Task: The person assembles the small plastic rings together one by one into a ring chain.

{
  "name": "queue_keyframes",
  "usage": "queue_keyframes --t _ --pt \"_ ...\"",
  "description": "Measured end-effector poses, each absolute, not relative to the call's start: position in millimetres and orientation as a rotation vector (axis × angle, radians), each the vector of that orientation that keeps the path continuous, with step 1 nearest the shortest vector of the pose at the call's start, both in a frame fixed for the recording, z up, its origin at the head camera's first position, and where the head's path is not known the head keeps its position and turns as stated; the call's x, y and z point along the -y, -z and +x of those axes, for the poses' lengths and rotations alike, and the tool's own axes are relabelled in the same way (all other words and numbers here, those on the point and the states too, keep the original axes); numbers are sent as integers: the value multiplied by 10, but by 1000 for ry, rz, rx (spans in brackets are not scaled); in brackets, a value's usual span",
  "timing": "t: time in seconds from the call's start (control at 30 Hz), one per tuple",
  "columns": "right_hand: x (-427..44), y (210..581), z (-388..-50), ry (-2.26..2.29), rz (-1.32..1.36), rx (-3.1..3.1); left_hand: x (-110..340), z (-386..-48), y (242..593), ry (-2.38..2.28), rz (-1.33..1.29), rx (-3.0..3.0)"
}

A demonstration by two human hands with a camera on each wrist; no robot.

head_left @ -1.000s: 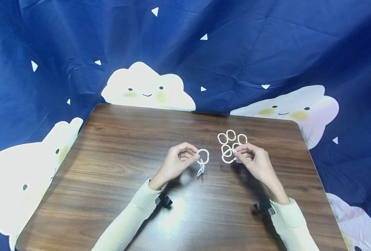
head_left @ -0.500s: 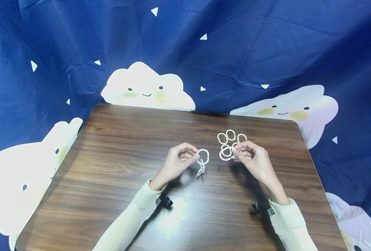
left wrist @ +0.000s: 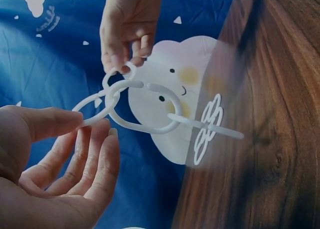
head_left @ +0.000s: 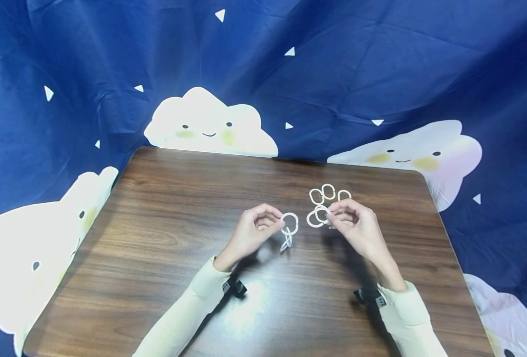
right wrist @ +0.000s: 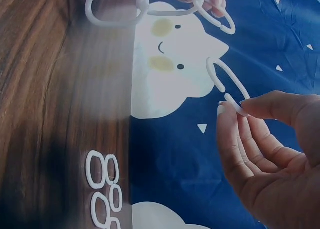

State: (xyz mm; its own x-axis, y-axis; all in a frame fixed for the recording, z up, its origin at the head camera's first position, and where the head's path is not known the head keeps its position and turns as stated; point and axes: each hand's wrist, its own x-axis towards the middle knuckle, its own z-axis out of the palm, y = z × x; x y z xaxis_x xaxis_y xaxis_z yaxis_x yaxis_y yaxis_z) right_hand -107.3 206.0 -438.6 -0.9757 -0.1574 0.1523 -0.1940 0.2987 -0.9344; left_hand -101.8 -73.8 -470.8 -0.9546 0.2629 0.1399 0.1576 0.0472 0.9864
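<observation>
right hand (head_left: 356,224) shifted leftward, pinching ring (right wrist: 234,76), left hand (head_left: 253,229) holding chain (left wrist: 144,129)

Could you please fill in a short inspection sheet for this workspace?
Surface: brown wood-grain table, with a bright glare patch near its front.
Job's things: a chain of three white rings, a single white ring apart from it, and five more rings grouped on the table; whether those are linked is unclear.
Clutter: nothing seen.
Left hand: pinches an end ring of the chain, above the table.
Right hand: pinches the single ring, whose gap shows.
Cables: nothing seen.
Surroundings: blue curtain with smiling clouds and small white triangles.
</observation>
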Motion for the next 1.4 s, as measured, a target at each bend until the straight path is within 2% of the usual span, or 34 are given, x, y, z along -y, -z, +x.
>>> queue_keyframes --t 0.8,1.4 --pt "-1859 4393 -1080 -2100 404 2347 702 -1023 4735 -2096 456 -2199" --pt "-1709 4393 -1065 -2144 387 2386 666 -1016 4728 -2096 417 -2185"
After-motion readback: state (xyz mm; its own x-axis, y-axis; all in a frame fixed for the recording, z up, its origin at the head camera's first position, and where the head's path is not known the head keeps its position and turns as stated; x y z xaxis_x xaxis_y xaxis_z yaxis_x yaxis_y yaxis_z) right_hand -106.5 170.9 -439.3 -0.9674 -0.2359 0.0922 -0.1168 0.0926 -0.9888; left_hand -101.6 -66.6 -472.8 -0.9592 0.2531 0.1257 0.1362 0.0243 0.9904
